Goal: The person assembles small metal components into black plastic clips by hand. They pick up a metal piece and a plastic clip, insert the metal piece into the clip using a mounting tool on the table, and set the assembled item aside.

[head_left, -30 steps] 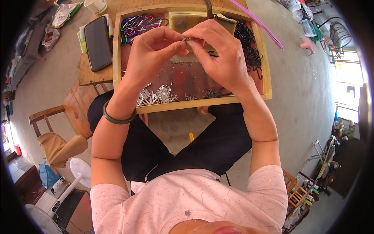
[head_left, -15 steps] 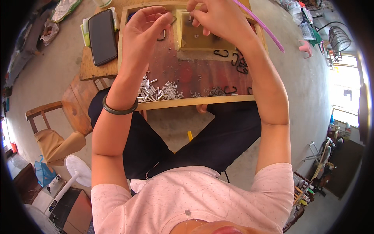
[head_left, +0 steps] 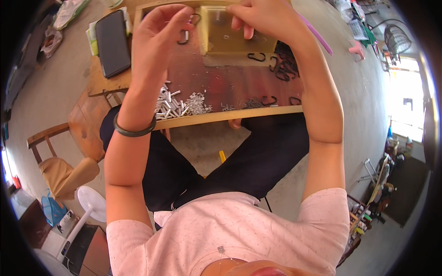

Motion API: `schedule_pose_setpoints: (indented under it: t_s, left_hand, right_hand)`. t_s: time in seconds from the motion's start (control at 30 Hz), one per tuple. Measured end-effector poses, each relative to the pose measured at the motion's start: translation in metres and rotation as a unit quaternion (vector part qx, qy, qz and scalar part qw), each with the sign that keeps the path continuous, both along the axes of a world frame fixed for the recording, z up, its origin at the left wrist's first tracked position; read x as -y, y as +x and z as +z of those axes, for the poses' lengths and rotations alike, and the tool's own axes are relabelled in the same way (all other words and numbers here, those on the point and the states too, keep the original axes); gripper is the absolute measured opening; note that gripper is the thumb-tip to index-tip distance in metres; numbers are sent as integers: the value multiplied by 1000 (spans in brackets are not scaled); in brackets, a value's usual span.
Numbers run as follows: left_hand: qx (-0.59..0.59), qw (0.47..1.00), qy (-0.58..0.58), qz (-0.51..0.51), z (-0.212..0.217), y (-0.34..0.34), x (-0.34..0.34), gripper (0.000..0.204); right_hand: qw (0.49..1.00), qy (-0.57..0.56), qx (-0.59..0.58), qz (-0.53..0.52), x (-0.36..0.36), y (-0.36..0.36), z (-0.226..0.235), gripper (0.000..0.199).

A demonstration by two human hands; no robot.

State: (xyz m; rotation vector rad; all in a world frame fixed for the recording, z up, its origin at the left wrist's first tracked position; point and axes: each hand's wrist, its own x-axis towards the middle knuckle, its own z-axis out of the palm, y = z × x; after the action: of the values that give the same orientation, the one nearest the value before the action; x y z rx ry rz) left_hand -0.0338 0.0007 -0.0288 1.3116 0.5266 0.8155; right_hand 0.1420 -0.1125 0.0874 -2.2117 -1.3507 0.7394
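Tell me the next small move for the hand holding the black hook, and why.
Probably bring the left hand rightward to the small yellowish wooden block: it pinches a black curved metal hook clear of the tray, while the right hand already rests on that block.

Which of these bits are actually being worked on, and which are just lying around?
In use: left hand holding a black hook; right hand at the small wooden block; metal pins; loose hooks; tray.
Lying about: dark tablet; chair; fan.
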Motion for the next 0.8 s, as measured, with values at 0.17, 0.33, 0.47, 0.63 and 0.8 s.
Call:
schedule_pose_setpoints:
  t_s: [0.17, 0.33, 0.47, 0.63, 0.8]
  left_hand:
    - [-1, 1000, 17, 7, 14, -2, 8, 26]
    - [9, 999, 28, -22, 14, 5, 17, 23]
    - [27, 998, 50, -33, 11, 9, 20, 20]
    - [-5, 985, 95, -142, 9, 7, 20, 20]
    - [-64, 959, 50, -270, 14, 7, 23, 22]
  right_hand:
    - [941, 150, 299, 40, 68, 18, -61, 14]
    - [848, 39, 508, 145, 105, 17, -110, 3]
    - [831, 75, 524, 172, 106, 22, -120, 4]
    - [980, 184, -81, 3, 96, 8, -84, 9]
    - [924, 193, -328, 33, 70, 6, -69, 15]
